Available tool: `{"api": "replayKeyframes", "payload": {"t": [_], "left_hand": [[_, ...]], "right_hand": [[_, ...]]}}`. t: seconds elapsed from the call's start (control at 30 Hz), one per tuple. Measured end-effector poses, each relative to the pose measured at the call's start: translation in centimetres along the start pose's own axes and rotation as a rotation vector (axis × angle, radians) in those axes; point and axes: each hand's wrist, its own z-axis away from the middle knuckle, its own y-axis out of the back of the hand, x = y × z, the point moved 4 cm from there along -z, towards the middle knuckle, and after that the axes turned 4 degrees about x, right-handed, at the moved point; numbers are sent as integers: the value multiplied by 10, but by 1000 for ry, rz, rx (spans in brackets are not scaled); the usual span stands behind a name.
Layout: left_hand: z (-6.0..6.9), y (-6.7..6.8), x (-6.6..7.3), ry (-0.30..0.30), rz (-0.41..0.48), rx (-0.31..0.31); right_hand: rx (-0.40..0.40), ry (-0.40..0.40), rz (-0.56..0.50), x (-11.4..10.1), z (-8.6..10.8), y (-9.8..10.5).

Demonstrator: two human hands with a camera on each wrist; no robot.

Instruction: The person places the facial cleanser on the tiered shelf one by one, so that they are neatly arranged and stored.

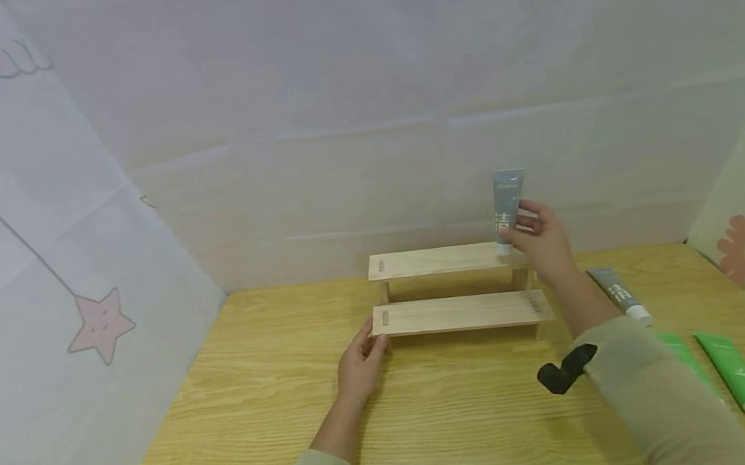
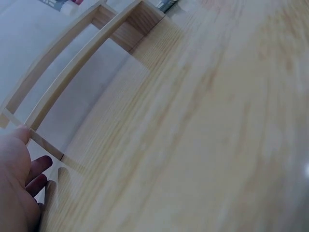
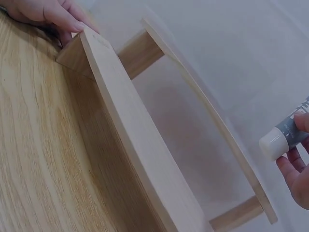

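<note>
A two-step wooden shelf (image 1: 462, 313) stands near the back of the table. My left hand (image 1: 359, 370) holds the left end of its lower step, the thumb at the board's corner and the fingers beside the end; the left wrist view shows that hand (image 2: 19, 179) at the edge. My right hand (image 1: 544, 238) grips a grey-blue squeeze tube (image 1: 508, 196), white cap down, over the right end of the upper step (image 1: 439, 260). In the right wrist view the tube's white cap (image 3: 274, 144) appears a little apart from the board.
Right of the shelf, a grey tube (image 1: 619, 295) with a white cap lies on the wood-grain table (image 1: 240, 404). Nearer lie two green tubes, one (image 1: 735, 374) in full view, the other (image 1: 682, 353) partly behind my right sleeve. A pale cloth wall (image 1: 312, 193) stands behind.
</note>
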Motion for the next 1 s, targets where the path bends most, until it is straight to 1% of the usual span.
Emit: {"api": "replayKeyframes", "payload": {"t": [0.13, 0.3, 0.4, 0.53, 0.7, 0.83, 0.87, 1.0], "left_hand": [[1, 0, -1, 0, 0, -5], [1, 1, -2, -6, -1, -5], [0, 1, -2, -8, 2, 2], [-1, 3, -2, -10, 1, 11], [-1, 3, -3, -6, 1, 17], [1, 4, -3, -1, 4, 15], [2, 4, -3, 2, 6, 16], [4, 5, 0, 2, 12, 18]], "right_hand": [[-15, -19, -30, -3, 0, -15], [-41, 2, -46, -4, 2, -32], [-46, 14, -84, -5, 3, -42], [-63, 4, -112, -6, 4, -57], [-87, -32, -113, -12, 6, -75], [-101, -22, -114, -12, 8, -90], [-101, -16, -114, -10, 7, -94], [-113, -16, -118, -12, 9, -108]]}}
